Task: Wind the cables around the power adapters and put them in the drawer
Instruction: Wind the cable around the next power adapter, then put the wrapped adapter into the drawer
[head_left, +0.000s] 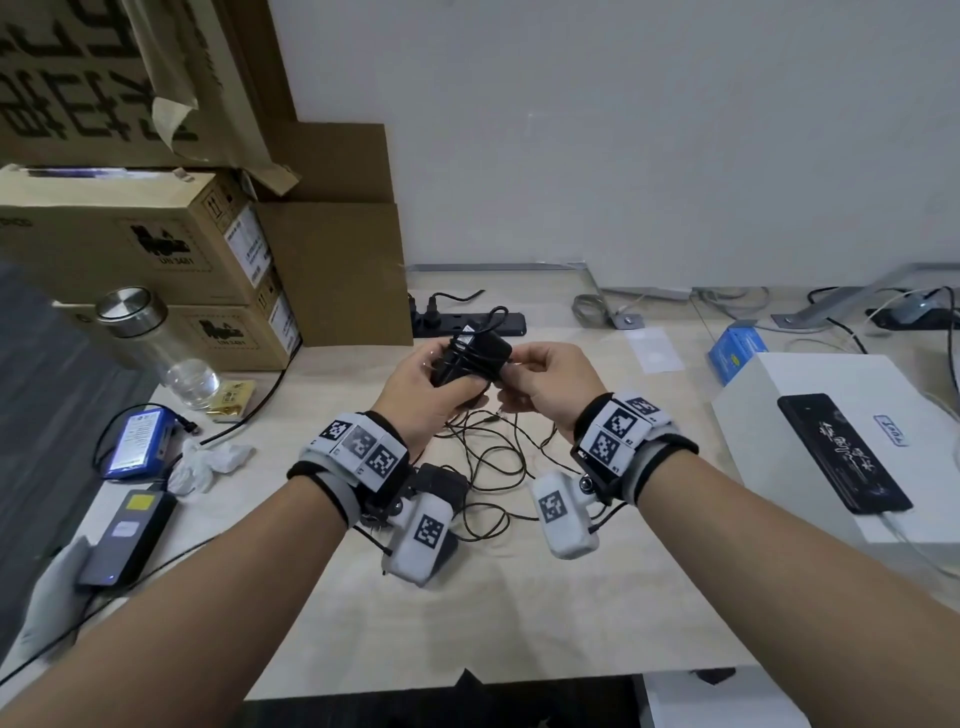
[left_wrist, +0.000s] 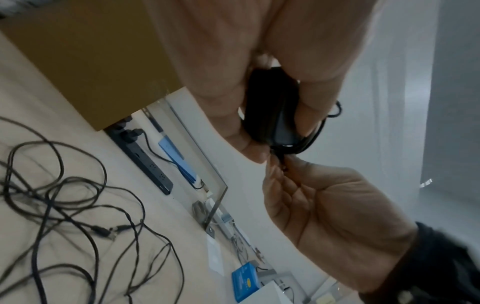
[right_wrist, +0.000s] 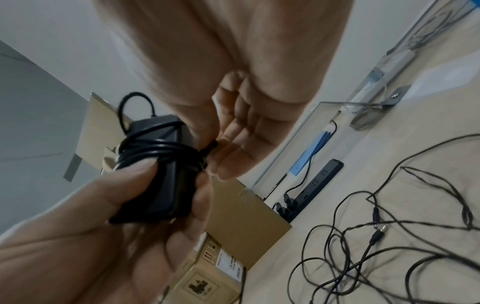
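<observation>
A black power adapter (head_left: 470, 353) with its cable wound round it is held above the desk. My left hand (head_left: 423, 384) grips the adapter (right_wrist: 161, 174) round its body. My right hand (head_left: 540, 376) pinches the plug end of the cable (right_wrist: 210, 146) beside the adapter (left_wrist: 275, 115). More loose black cables (head_left: 493, 457) lie tangled on the desk below the hands. A second black adapter (head_left: 441, 483) shows partly behind my left wrist. No drawer is in view.
Cardboard boxes (head_left: 156, 244) stack at the back left, with a glass bottle (head_left: 156, 343) and a blue battery pack (head_left: 137, 441) near them. A black power strip (head_left: 467, 322) lies at the back. A white box (head_left: 831, 441) with a phone on it stands right.
</observation>
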